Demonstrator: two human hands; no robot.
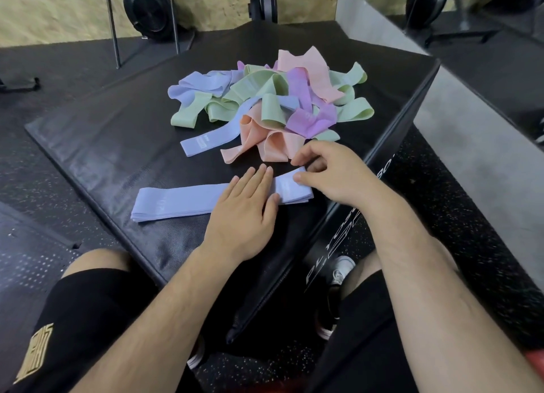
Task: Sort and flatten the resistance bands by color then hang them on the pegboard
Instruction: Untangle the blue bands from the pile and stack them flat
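A flat stack of lavender-blue bands [182,199] lies on the near part of a black plyo box [117,145]. My left hand [245,208] presses on the stack with straight fingers. My right hand [329,171] pinches the stack's right end between thumb and fingertips. Behind them a tangled pile of bands [273,98] holds green, blue, purple and peach-pink ones. One more blue band [209,140] trails flat out of the pile toward me. A crumpled peach band [259,139] sits at the pile's near edge, just beyond my right hand. No pegboard shows.
The box's right edge [409,109] drops to speckled rubber floor. Metal rack legs [113,24] and black weight plates [147,5] stand at the back wall. My knees in black shorts frame the box's near corner.
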